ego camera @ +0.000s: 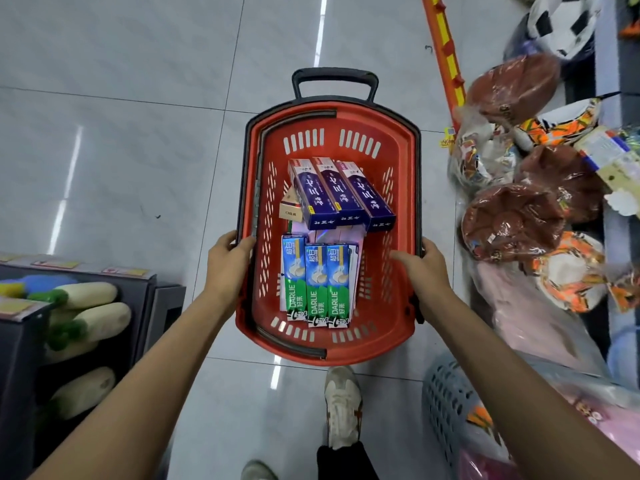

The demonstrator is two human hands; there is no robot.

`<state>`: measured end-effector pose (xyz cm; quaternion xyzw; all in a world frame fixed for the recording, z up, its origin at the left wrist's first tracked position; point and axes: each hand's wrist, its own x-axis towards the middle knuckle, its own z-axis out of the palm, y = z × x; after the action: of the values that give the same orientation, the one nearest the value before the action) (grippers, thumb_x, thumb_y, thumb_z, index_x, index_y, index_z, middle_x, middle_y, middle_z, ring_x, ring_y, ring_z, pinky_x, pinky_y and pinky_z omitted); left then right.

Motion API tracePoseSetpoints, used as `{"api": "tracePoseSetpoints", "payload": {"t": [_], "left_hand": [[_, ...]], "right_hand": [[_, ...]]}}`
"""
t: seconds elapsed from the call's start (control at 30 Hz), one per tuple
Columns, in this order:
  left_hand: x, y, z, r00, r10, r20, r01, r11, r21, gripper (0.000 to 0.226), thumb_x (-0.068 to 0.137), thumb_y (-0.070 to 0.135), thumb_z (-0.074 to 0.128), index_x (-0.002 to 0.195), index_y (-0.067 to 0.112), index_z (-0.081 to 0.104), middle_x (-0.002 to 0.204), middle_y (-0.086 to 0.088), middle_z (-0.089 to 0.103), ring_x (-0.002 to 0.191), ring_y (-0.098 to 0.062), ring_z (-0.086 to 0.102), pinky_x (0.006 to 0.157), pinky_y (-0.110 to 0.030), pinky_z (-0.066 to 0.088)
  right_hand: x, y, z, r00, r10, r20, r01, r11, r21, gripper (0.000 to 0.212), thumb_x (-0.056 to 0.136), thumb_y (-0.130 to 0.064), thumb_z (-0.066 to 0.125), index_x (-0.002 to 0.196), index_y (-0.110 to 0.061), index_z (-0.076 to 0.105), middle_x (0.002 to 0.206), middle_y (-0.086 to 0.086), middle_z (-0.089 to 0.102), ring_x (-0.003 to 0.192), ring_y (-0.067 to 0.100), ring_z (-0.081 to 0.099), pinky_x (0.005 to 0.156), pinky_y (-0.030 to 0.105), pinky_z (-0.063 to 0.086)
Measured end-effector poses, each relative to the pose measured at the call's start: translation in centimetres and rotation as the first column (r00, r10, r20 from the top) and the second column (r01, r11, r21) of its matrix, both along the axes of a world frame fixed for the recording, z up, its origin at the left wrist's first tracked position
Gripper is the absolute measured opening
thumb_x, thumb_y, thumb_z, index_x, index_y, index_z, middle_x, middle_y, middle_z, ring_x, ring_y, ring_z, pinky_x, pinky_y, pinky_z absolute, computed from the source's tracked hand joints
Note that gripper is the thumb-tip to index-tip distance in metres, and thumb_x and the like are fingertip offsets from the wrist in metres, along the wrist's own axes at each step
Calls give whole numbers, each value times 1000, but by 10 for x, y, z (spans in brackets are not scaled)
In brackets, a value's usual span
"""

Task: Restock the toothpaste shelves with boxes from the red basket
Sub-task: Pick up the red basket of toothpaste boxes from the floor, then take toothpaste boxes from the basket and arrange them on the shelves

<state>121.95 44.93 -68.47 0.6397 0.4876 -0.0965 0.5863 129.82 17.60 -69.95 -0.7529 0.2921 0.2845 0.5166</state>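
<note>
The red basket (398, 140) hangs above the tiled floor in the middle of the head view, with a black pull handle at its far end. My left hand (228, 261) grips its left rim and my right hand (424, 268) grips its right rim. Inside lie three dark blue toothpaste boxes (341, 195) at the far end and three blue-and-green Darlie toothpaste boxes (317, 285) nearer me. Pale pink boxes (341, 235) and a small tan box (289, 207) show underneath them. No toothpaste shelf is in view.
A dark shelf unit (20, 341) with white-and-green plush toys stands at the lower left. Bagged balls (512, 223) and toys are piled along the right, beside a grey plastic basket (446, 400). My shoe (343, 407) is on the grey tiles below the basket.
</note>
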Motion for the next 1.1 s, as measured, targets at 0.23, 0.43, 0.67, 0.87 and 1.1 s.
{"api": "tracePoseSetpoints", "payload": {"t": [0.23, 0.43, 0.67, 0.87, 1.1], "left_hand": [[2, 5, 2, 996, 76, -53, -84, 986, -146, 24, 101, 29, 60, 114, 9, 64, 71, 1, 77, 55, -4, 72, 41, -15, 49], [-25, 3, 10, 989, 136, -52, -145, 951, -272, 43, 95, 46, 50, 96, 7, 68, 78, -4, 71, 63, -13, 68, 58, -24, 53], [-90, -3, 28, 922, 368, -123, -384, 827, -411, 60, 86, 58, 48, 95, 1, 65, 72, -11, 65, 62, -29, 63, 66, -33, 52], [-167, -2, 55, 905, 409, -116, -415, 791, -449, 57, 89, 55, 48, 91, 1, 65, 66, -12, 66, 56, -29, 64, 63, -33, 51], [-240, 8, 94, 914, 406, -19, -367, 803, -469, 59, 90, 57, 48, 73, 6, 73, 71, -13, 67, 57, -28, 65, 59, -30, 54]], "right_hand": [[9, 0, -1, 976, -188, -107, 196, 978, 68, 27, 87, -13, 73, 113, -8, 69, 90, 12, 78, 78, 28, 76, 63, 33, 58], [-16, -3, 7, 953, -260, -155, 274, 958, 80, 29, 80, -10, 63, 105, 0, 69, 91, 19, 74, 78, 32, 70, 79, 46, 60], [-87, -4, 31, 838, -495, -230, 536, 826, 177, 19, 51, -18, 47, 59, -24, 31, 61, 2, 41, 47, 20, 41, 52, 26, 36], [-172, 5, 63, 749, -630, -206, 656, 750, 91, 20, 58, -10, 41, 55, -25, 28, 46, -4, 37, 40, 17, 34, 49, 23, 30], [-252, 15, 95, 701, -693, -167, 712, 692, 116, 22, 55, -9, 39, 61, -25, 25, 59, 2, 35, 50, 19, 34, 54, 25, 31]]}}
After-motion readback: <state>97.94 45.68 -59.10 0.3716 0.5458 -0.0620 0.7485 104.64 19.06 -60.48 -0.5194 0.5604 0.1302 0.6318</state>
